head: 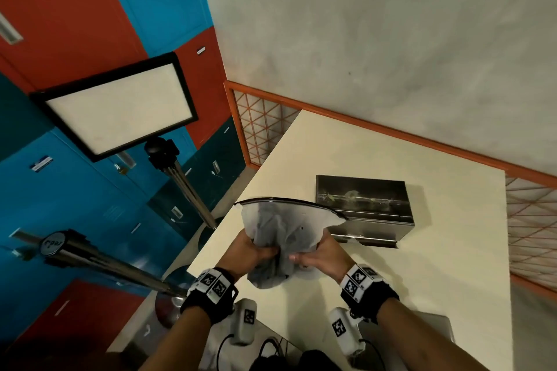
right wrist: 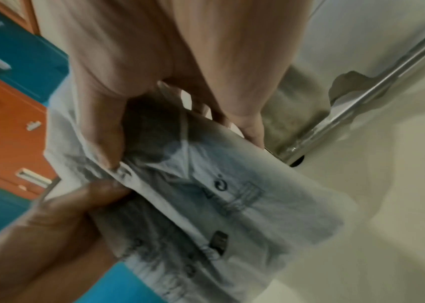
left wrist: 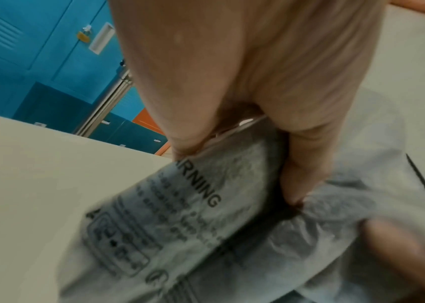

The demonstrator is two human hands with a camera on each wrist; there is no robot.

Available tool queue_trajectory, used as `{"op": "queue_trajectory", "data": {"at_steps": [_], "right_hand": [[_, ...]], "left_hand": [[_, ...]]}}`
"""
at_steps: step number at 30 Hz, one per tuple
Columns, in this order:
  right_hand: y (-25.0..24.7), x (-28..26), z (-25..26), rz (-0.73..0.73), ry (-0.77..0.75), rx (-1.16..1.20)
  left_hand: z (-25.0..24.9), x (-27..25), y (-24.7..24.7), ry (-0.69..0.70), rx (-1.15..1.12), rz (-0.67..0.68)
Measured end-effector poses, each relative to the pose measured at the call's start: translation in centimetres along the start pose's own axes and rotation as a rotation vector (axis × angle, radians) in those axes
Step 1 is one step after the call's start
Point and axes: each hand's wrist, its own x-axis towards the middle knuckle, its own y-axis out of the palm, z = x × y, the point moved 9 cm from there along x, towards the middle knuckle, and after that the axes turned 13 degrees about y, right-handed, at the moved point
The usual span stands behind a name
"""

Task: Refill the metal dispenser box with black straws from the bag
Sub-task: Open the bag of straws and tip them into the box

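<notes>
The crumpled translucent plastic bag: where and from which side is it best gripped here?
Probably around its bunched lower half, one hand from each side. The crumpled translucent plastic bag narrows there, and the left hand and right hand already hold it so, leaving the black-edged mouth up, in front of the metal dispenser box.

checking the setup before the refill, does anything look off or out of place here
Nothing spilled or damaged. The only oddity: the bag is crumpled, bunched between the left hand and right hand, above the table. The metal dispenser box sits square behind it.
</notes>
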Motion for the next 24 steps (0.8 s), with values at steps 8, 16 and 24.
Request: {"op": "queue_trajectory", "data": {"at_steps": [8, 16, 24], "right_hand": [[-2.7, -1.0, -1.2, -0.065, 0.077, -0.054], [-2.9, -2.1, 1.7, 0.012, -0.045, -0.041], [-3.1, -2.8, 2.7, -0.057, -0.101, -0.093]], "left_hand": [[-3.7, -1.0, 2.1, 0.067, -0.141, -0.071], [-3.8, -0.1, 2.3, 0.020, -0.221, -0.176], [-4.6, 0.4, 1.6, 0.144, 0.099, -0.115]]}}
